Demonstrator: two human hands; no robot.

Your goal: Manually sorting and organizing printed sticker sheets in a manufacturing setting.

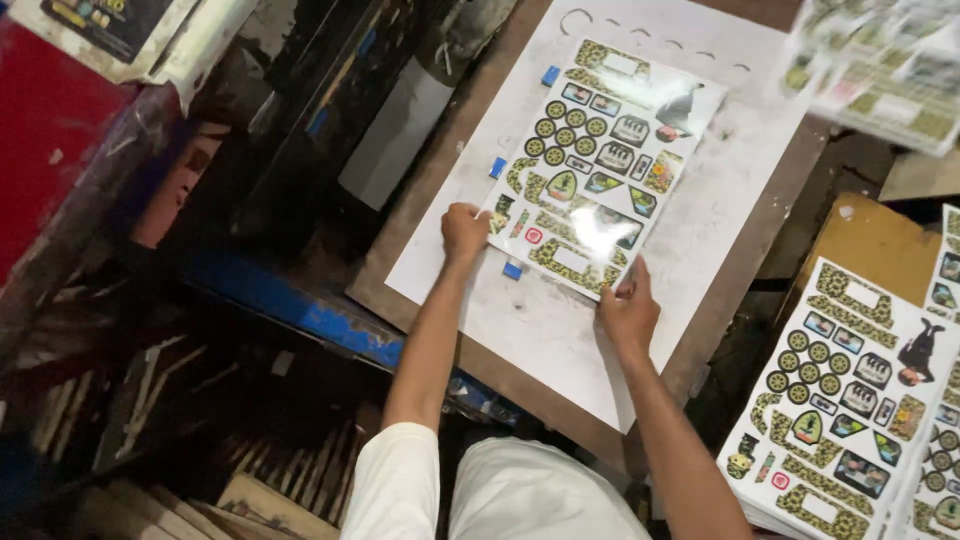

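Both hands are on the glossy printed sheet [600, 165] lying on the white board [700, 230]: the left hand [465, 232] pinches its near-left corner beside the blue stops [512, 270], and the right hand [628, 305] presses spread fingers on the near edge. It looks like seating the sheet; it needs squaring against those stops.

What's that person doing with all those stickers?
A person is holding a glossy printed sheet flat on a white board. The left hand presses its near left corner, and the right hand holds its near right corner. Small blue blocks sit along the sheet's left edge. A stack of matching sheets lies to the right, and more sheets lie at the top right.
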